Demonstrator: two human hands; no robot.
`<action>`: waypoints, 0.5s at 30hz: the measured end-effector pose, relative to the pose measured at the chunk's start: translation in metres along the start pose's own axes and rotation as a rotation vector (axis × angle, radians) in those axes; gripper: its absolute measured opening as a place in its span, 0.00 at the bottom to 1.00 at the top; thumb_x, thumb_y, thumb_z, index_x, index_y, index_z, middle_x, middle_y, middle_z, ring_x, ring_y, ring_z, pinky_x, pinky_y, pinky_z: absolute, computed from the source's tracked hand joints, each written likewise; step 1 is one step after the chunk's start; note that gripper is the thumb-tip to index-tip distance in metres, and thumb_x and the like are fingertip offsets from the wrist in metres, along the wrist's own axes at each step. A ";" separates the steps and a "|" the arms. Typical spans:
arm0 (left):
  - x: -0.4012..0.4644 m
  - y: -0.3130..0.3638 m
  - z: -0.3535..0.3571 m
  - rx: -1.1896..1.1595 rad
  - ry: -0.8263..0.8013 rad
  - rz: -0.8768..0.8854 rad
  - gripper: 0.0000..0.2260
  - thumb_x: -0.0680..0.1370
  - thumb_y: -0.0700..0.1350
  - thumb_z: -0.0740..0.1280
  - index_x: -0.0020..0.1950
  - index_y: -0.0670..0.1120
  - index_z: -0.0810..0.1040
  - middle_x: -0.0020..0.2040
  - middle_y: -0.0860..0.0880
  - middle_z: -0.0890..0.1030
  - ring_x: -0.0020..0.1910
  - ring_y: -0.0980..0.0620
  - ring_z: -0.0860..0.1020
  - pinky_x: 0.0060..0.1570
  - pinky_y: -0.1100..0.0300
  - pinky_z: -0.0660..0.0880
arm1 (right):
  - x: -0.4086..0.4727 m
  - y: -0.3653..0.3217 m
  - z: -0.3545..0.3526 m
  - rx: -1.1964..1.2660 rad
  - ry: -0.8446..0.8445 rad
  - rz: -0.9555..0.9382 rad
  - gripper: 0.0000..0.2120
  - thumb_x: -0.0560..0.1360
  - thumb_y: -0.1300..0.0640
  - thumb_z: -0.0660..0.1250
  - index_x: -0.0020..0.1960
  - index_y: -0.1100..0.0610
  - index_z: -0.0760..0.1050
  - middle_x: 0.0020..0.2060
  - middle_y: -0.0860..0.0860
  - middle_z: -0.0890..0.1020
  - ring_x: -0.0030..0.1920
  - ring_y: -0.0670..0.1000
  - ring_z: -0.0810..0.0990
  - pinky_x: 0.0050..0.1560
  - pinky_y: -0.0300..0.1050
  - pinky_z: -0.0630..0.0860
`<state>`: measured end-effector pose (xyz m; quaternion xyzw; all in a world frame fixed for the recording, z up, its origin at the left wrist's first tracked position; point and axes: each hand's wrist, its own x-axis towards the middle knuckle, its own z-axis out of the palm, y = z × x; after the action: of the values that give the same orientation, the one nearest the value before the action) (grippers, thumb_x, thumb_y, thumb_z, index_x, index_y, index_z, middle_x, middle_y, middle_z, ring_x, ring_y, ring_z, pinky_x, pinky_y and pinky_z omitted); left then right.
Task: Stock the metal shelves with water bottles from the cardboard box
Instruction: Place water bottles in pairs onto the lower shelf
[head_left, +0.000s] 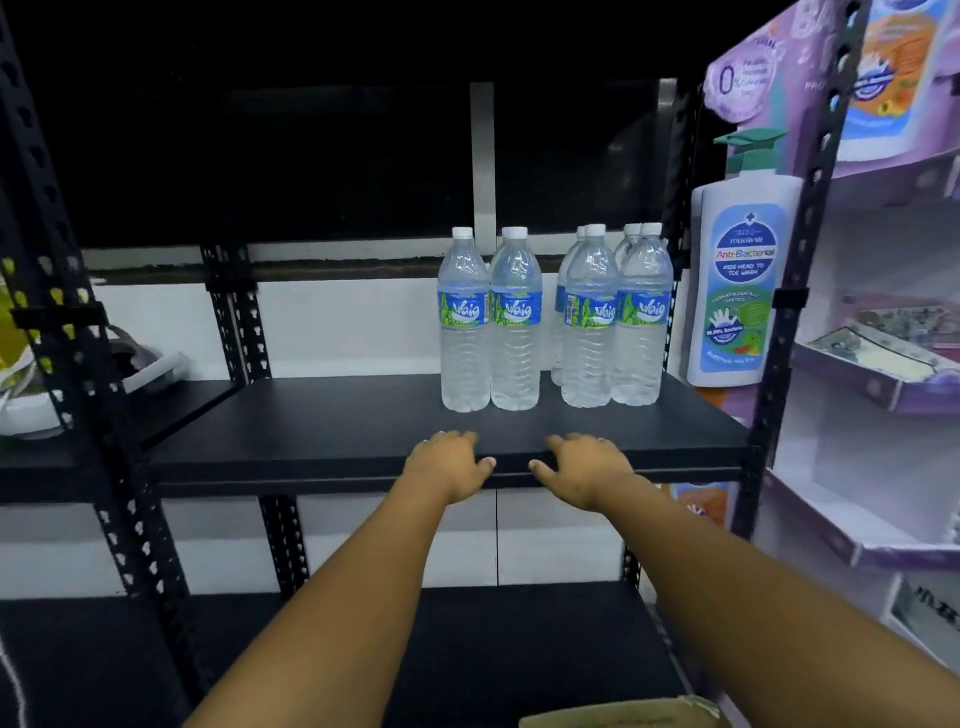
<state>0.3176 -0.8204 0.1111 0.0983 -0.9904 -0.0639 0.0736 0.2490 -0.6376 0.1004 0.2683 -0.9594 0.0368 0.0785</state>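
On black shelf (332, 415): clear blue-labelled water bottles (550, 317) upright; hands (519, 465) relaxed, empty.

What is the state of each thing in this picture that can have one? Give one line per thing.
Water bottles: upright, capped, full, grouped on the right of the shelf.
Metal shelf: partly stocked; left part bare.
Left hand: holds nothing, over the shelf's front edge.
Right hand: holds nothing, over the same edge.
Cardboard box: only a corner shows; contents hidden.
Pump bottle: upright, outside the rack.
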 end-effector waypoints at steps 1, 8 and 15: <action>-0.010 0.003 0.003 -0.002 0.002 0.001 0.25 0.81 0.57 0.57 0.74 0.45 0.65 0.71 0.43 0.70 0.70 0.44 0.68 0.67 0.48 0.67 | -0.012 -0.001 0.001 0.001 0.003 0.002 0.27 0.79 0.38 0.51 0.68 0.55 0.67 0.62 0.56 0.75 0.63 0.58 0.73 0.63 0.53 0.67; -0.096 0.018 0.033 -0.028 -0.019 -0.021 0.27 0.81 0.58 0.57 0.78 0.47 0.60 0.76 0.44 0.65 0.73 0.43 0.65 0.69 0.47 0.66 | -0.101 -0.008 0.021 0.017 -0.030 0.003 0.31 0.79 0.38 0.52 0.75 0.55 0.60 0.70 0.57 0.69 0.69 0.58 0.69 0.65 0.53 0.67; -0.185 0.010 0.069 -0.006 -0.054 -0.060 0.27 0.82 0.57 0.57 0.78 0.47 0.59 0.76 0.44 0.64 0.73 0.43 0.65 0.68 0.48 0.67 | -0.178 -0.033 0.055 0.025 -0.065 -0.010 0.30 0.79 0.39 0.54 0.74 0.55 0.62 0.69 0.57 0.70 0.66 0.58 0.70 0.63 0.52 0.69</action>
<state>0.4845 -0.7654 0.0203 0.1260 -0.9884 -0.0718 0.0454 0.4086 -0.5813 0.0171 0.2750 -0.9596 0.0399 0.0442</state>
